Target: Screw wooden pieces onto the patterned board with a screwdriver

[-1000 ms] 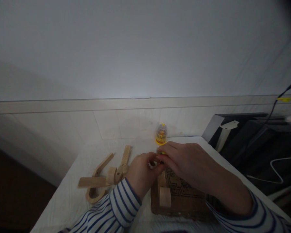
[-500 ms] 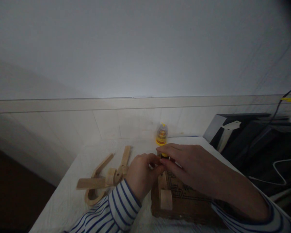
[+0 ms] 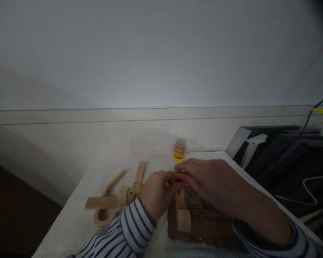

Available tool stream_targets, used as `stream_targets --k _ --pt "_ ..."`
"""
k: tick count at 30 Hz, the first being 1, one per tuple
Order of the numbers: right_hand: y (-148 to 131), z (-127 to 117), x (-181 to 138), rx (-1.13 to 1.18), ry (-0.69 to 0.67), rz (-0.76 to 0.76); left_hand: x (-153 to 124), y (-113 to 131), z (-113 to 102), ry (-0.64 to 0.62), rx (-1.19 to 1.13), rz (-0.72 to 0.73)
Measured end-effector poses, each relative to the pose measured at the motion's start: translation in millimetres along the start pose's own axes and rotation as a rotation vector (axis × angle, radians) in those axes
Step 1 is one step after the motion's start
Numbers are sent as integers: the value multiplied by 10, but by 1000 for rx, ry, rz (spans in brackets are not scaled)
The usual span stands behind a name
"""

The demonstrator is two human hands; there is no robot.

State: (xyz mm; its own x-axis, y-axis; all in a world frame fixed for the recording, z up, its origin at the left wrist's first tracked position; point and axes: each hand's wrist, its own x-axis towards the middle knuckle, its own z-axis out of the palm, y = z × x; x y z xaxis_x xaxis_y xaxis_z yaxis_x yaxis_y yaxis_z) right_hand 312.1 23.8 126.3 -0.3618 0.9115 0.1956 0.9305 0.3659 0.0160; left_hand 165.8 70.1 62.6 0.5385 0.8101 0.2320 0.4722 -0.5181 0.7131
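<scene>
My right hand (image 3: pixel 214 181) pinches a small yellow-handled screwdriver (image 3: pixel 182 171), most of it covered by the fingers. Against those fingertips, the thumb and forefinger of my left hand (image 3: pixel 158 193) are closed in a pinch; what sits between them is hidden. Both hands meet over the far left edge of a brown wooden block (image 3: pixel 201 234) with dark carved line patterns. A pale wooden piece (image 3: pixel 184 220) is at its near left corner. Left of my left hand lie light wooden parts (image 3: pixel 102 203), with a flat arm, a round hub and a curved ring piece.
A yellow-based, clear-topped container (image 3: pixel 179 150) stands behind the hands near the wall. White cloth (image 3: pixel 78 197) covers the table, which meets the panelled wall (image 3: pixel 118 136). Dark flat panels (image 3: pixel 293 154) and a white wire (image 3: pixel 309 195) are off to the right.
My right hand has tilted and shifted slightly, so less of the yellow screwdriver handle shows. My left hand has moved a touch right; the other things stay put.
</scene>
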Motion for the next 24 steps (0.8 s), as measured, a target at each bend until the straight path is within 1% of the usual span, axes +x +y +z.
stream_targets --k 4,9,11,17,21,24 --pt "-16 2 7 -60 6 15 -5 2 -6 -30 -31 28" --pt "-26 21 9 -102 28 18 -2 -1 -6 -28 -25 39" --pt "-26 25 10 -83 39 15 -1 2 -1 -19 -7 35" --pt "-42 28 32 -4 49 -1 0 -5 20 63 62 4" --pt "-27 38 33 76 71 -26 0 -14 11 48 77 -24" --pt "-10 30 21 165 90 -48 -2 -9 -4 34 45 -27"
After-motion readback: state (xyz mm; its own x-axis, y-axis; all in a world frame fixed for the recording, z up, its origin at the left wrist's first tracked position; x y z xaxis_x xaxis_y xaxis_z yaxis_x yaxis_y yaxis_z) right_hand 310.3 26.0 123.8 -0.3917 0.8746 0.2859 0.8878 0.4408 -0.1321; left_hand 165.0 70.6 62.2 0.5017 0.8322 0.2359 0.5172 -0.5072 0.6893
